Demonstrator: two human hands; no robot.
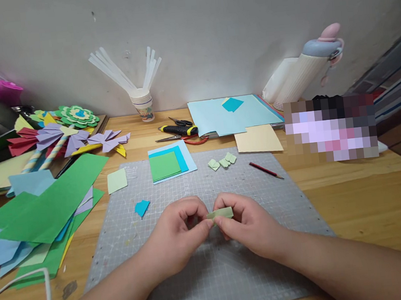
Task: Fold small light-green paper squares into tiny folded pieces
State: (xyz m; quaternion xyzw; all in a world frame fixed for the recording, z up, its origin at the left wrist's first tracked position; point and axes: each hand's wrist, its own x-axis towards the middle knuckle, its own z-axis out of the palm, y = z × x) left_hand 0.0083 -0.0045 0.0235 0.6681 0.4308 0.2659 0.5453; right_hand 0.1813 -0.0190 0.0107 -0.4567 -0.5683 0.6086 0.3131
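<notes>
A small folded piece of pale green paper (223, 212) is pinched between my two hands above the grey cutting mat (156, 278). My left hand (183, 230) has thumb and fingers closed on its left end. My right hand (246, 224) pinches the paper from the right, thumb at the front. Beyond my hands lie small folded pale green pieces (224, 162). A blue paper scrap (142, 207) lies left of my left hand. Green squares (165, 166) rest on blue sheets at the mat's far edge.
A pencil (266, 170) lies on the mat's right. Behind are a cutter (179, 130), scissors and a cup (142, 106) of white straws. Green sheets (55, 203) and paper flowers (78, 116) crowd the left. A bottle (302, 75) leans at the back right; a white cable (48, 292) lies front left.
</notes>
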